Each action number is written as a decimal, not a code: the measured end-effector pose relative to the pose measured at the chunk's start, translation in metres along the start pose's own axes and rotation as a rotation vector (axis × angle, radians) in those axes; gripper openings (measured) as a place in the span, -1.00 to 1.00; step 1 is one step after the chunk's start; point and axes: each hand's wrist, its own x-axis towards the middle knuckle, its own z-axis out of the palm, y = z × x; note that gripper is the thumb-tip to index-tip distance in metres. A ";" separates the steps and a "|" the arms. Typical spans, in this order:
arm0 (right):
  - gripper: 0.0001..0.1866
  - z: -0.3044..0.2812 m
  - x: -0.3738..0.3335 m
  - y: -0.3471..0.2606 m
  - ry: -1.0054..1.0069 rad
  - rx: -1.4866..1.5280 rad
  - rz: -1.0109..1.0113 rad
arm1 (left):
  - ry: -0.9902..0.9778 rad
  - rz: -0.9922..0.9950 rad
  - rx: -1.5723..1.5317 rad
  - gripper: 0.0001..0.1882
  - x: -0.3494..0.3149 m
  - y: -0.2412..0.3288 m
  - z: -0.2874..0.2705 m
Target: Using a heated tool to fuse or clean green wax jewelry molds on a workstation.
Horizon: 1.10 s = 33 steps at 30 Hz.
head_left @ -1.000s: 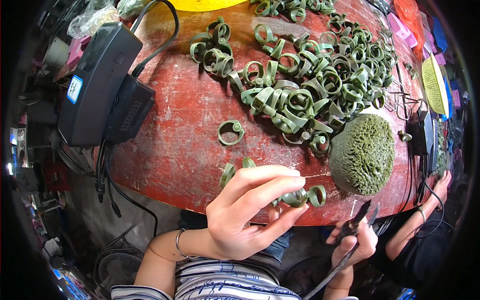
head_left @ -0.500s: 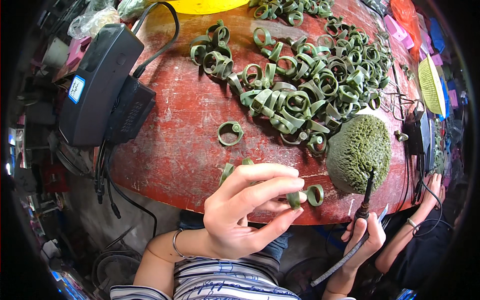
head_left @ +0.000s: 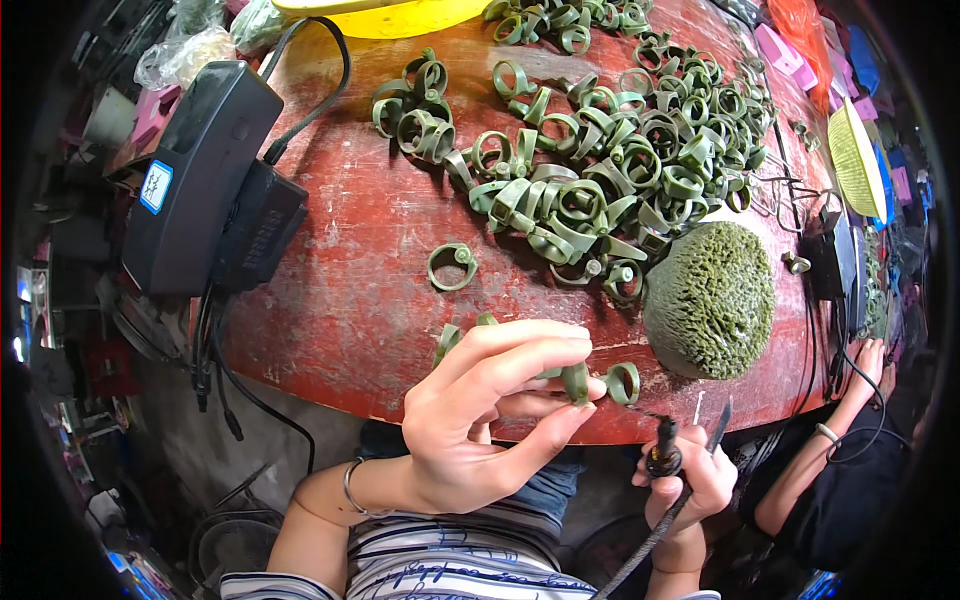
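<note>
Between the thumb and fingertips of my left hand (head_left: 475, 425) is a green wax ring (head_left: 575, 383), held over the table's near edge. Beside those fingertips stands another green ring (head_left: 622, 384). My right hand (head_left: 703, 480) is closed around a corded wax pen (head_left: 664, 452), its dark thin tip pointing left toward the rings. A slim pointed blade (head_left: 720, 424) also sticks up from the right hand's grip. Just beyond that hand stands a rough green wax lump (head_left: 715, 300), pitted on its face. Another ring lies partly hidden behind my left hand.
A large pile of green rings (head_left: 610, 165) covers the red table (head_left: 350, 260). One ring (head_left: 452, 267) lies apart. Black devices (head_left: 215, 180) with cables stand at left, a yellow basin (head_left: 410, 18) at the back. At right, a co-worker's forearm (head_left: 825, 435) and a black box (head_left: 828, 255) show.
My right hand has drawn the wax pen away from the green lump, bringing it left and nearer the held ring. My left hand keeps its hold on the ring.
</note>
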 end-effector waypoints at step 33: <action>-0.62 0.002 0.012 -0.007 -0.130 -0.074 -0.015 | -0.028 -0.050 0.063 -0.55 -0.001 0.002 -0.002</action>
